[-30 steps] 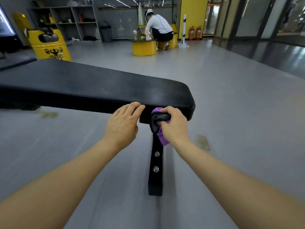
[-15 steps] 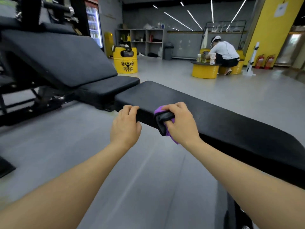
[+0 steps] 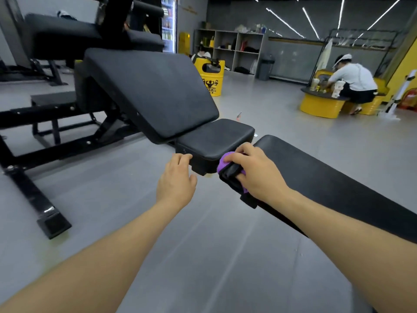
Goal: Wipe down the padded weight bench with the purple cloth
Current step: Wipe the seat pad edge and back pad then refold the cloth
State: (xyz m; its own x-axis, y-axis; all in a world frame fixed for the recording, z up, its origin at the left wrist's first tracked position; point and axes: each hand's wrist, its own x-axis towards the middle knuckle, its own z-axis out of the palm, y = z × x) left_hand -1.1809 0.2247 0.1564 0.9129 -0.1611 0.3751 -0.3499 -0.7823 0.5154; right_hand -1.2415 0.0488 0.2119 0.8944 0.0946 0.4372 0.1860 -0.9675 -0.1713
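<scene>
A flat black padded weight bench [image 3: 334, 179] runs from the middle of the view toward the lower right. My right hand [image 3: 257, 175] grips the purple cloth [image 3: 223, 161] with its black strap and presses it against the near left end of that bench. My left hand [image 3: 177, 179] hovers just left of it, fingers loosely curled and holding nothing, near the front edge of a neighbouring bench's seat pad [image 3: 214, 138]. Most of the cloth is hidden under my right hand.
An adjustable bench with an inclined black backrest [image 3: 149, 91] and black steel frame [image 3: 27, 177] stands at left. A yellow drum [image 3: 211, 76], grey shelving [image 3: 230, 48] and a person crouched at low yellow tables [image 3: 320, 105] are farther back. Grey floor lies beneath my arms.
My right hand has slid the cloth along the bench's side to its left end. My left hand has come off the bench edge. The view has swung left, showing the inclined bench.
</scene>
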